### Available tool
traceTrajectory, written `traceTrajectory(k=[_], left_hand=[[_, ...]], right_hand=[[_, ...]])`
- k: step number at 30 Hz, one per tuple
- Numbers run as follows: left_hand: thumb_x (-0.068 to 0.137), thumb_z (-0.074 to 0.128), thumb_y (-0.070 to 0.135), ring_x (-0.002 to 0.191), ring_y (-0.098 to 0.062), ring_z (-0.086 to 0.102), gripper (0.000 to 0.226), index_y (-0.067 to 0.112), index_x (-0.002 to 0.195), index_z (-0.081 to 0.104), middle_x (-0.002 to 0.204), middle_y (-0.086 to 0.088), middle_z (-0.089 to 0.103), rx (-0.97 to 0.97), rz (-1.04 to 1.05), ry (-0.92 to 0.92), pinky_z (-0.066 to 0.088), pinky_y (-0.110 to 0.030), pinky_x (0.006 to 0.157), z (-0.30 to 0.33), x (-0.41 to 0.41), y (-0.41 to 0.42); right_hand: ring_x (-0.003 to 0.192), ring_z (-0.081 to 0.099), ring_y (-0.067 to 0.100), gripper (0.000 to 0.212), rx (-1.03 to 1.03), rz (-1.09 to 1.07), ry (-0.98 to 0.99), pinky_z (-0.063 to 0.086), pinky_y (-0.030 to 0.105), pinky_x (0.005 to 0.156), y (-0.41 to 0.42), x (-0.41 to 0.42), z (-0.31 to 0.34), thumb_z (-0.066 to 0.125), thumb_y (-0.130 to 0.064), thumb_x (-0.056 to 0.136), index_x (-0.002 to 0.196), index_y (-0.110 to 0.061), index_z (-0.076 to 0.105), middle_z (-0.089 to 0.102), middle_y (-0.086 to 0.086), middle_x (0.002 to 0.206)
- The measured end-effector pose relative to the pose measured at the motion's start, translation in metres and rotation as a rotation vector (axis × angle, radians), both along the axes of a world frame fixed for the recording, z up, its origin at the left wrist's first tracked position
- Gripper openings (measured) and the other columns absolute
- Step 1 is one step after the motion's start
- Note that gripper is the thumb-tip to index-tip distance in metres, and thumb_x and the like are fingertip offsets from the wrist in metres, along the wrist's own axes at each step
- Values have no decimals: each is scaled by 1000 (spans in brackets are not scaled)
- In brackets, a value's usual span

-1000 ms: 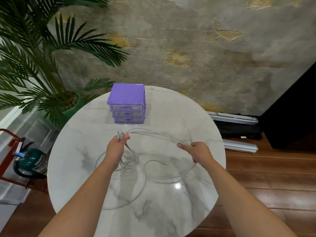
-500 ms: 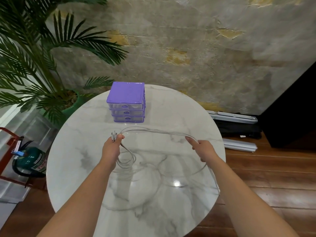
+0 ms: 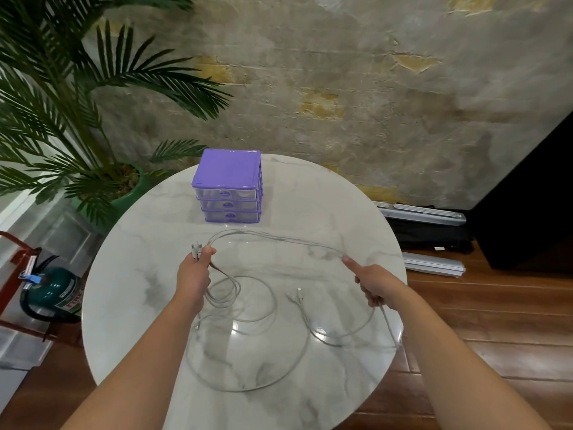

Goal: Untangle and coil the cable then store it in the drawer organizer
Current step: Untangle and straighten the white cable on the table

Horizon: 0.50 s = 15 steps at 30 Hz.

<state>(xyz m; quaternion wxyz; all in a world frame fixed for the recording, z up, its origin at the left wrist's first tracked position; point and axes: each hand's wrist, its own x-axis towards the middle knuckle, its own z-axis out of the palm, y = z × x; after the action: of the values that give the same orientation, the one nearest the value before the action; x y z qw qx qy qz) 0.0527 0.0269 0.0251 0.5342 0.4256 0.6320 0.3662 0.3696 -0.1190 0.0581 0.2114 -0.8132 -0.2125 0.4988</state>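
Our left hand (image 3: 193, 273) pinches the plug ends of the gray cable (image 3: 273, 308), and our right hand (image 3: 373, 282) holds it farther along. The rest lies looped on the table (image 3: 139, 274). We should pull slowly, so no knots tighten

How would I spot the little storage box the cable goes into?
Look at the round marble table. At its far edge, nearest the wall, stands the drawer organizer: a small purple unit of three stacked see-through drawers, the only boxy, coloured thing on the tabletop.
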Motion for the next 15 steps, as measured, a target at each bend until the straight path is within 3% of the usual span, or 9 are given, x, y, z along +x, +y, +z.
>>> traceTrajectory(k=[2, 4, 7, 11, 13, 15], left_hand=[[97, 52, 30, 53, -15, 27, 18, 15, 94, 61, 66, 0, 35, -3, 33, -5, 27, -28, 51, 2, -1, 2], [97, 51, 30, 53, -16, 30, 19, 14, 98, 62, 68, -1, 37, 15, 49, 12, 29, -28, 51, 4, -5, 5], [99, 48, 30, 54, -17, 32, 21, 13, 99, 61, 70, -1, 40, 56, 48, 58, 31, -29, 52, 7, -11, 10], [98, 49, 29, 53, -16, 28, 20, 12, 99, 60, 67, -1, 36, 57, 115, 15, 27, -29, 51, 12, -14, 16], [98, 49, 29, 52, -16, 28, 19, 14, 98, 60, 67, -2, 35, 56, 118, 7, 27, -28, 50, 13, -13, 17], [98, 49, 29, 51, -15, 27, 18, 15, 95, 59, 66, -1, 35, 56, 108, -12, 26, -28, 50, 13, -10, 15]], right_hand=[[55, 35, 14, 37, 86, 26, 120, 35, 26, 52, 0, 5, -3, 59, -41, 93, 102, -6, 59, 39, 3, 73], [57, 36, 14, 24, 182, 61, 120, 34, 26, 56, -5, 13, -8, 56, -25, 96, 107, -5, 62, 40, 3, 78], [54, 47, 16, 30, 199, 96, -96, 42, 26, 55, -15, 23, -14, 52, -32, 98, 97, -6, 67, 48, 4, 73], [52, 56, 19, 54, 56, 40, -136, 48, 28, 54, -27, 24, -18, 51, -59, 91, 85, -6, 57, 51, 6, 72], [61, 51, 18, 44, 37, 27, 1, 50, 31, 61, -29, 20, -20, 50, -53, 95, 95, -9, 55, 50, 7, 84], [65, 41, 16, 23, 117, -80, 179, 50, 35, 67, -27, 17, -22, 51, -31, 99, 105, -9, 55, 41, 5, 86]])
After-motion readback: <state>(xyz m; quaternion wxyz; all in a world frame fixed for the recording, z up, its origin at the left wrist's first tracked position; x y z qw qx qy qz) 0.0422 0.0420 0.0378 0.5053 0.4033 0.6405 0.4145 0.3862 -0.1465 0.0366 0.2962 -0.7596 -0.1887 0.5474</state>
